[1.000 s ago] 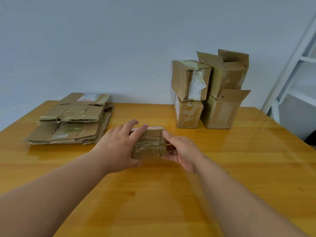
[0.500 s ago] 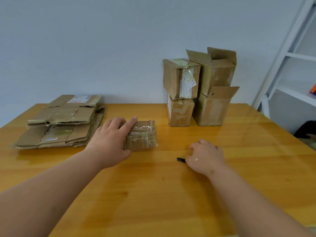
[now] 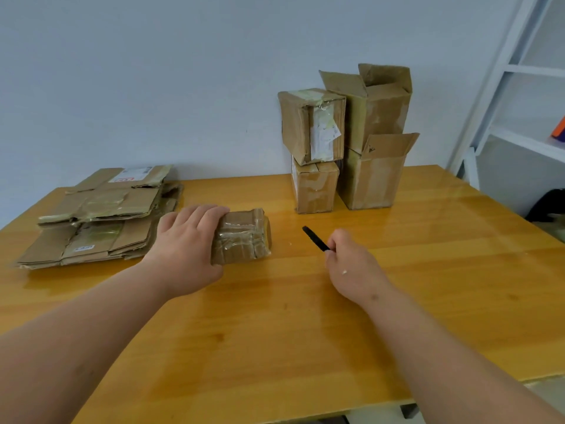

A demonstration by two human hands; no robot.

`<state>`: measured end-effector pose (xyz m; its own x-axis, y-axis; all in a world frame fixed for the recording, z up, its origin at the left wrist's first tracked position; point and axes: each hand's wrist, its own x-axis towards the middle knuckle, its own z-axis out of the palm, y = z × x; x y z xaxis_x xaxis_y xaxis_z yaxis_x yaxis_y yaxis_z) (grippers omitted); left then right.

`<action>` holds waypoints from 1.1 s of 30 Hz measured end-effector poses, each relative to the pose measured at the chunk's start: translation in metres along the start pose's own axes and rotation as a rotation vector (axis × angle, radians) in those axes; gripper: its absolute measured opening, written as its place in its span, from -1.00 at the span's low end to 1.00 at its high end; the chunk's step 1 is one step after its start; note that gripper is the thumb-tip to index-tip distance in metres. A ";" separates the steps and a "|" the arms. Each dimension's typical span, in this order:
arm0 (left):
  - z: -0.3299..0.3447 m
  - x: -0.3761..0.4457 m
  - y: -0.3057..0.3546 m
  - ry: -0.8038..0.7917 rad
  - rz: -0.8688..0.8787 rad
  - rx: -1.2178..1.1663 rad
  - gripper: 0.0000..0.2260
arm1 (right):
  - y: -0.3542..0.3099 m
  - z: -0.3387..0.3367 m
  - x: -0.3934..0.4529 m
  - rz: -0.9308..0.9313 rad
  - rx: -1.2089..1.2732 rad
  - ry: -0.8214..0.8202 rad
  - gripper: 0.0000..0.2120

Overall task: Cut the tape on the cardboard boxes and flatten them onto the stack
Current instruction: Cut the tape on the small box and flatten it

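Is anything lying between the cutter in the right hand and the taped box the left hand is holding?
Nothing visible: only bare table separates the black cutter in the right hand from the small taped box that the left hand holds.

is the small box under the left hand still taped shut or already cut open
Still taped shut. The small box lies on the table with clear tape wrapped over closed flaps; the left hand holds it.
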<state>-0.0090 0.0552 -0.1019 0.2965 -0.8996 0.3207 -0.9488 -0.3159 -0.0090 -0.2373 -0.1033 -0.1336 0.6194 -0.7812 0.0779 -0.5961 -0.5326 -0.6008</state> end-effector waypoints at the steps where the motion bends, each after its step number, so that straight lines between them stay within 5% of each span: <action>1: 0.002 0.000 0.001 -0.002 0.014 -0.003 -0.21 | -0.005 0.004 -0.002 -0.041 0.086 0.025 -0.92; 5: 0.009 0.000 0.003 -0.011 0.034 -0.035 -0.22 | -0.022 0.018 -0.004 -0.164 0.267 0.079 -0.89; 13: 0.013 0.003 0.002 -0.008 0.045 -0.066 -0.19 | -0.031 0.027 -0.002 -0.190 0.314 0.007 -0.74; 33: 0.014 0.004 -0.001 -0.010 0.073 -0.104 -0.10 | -0.034 0.029 0.003 -0.200 0.313 0.055 -0.75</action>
<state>-0.0053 0.0480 -0.1142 0.2270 -0.9221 0.3134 -0.9739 -0.2171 0.0666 -0.2003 -0.0784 -0.1366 0.6744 -0.6928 0.2555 -0.2761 -0.5575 -0.7829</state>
